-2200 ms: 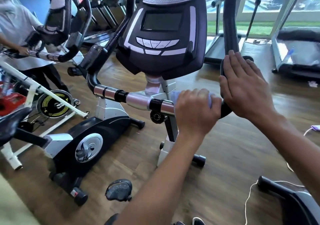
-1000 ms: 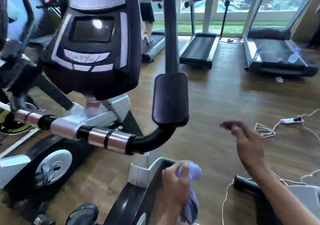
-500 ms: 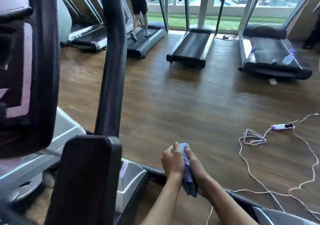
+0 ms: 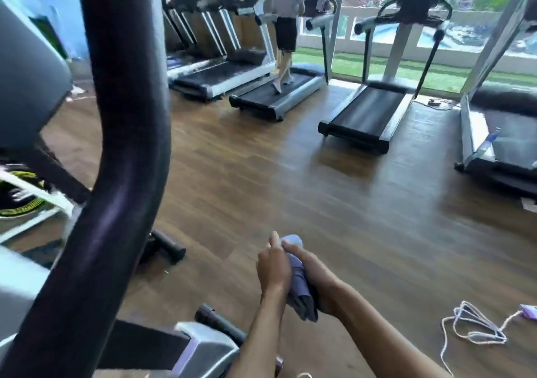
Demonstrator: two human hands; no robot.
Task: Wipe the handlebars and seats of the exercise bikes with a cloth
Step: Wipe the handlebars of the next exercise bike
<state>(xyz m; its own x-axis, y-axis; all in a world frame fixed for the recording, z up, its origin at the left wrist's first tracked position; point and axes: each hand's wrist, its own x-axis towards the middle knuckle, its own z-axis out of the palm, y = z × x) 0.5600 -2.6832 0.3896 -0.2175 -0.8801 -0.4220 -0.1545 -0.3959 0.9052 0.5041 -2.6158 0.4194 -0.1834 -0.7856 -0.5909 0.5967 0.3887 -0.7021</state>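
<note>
Left hand and right hand both grip the folded cloth beside the black handlebar

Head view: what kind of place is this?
Most likely a gym. A row of treadmills faces the windows, a person walks on one, and an exercise bike handlebar stands close on the left.

Left hand and right hand hold cloth between them.
</note>
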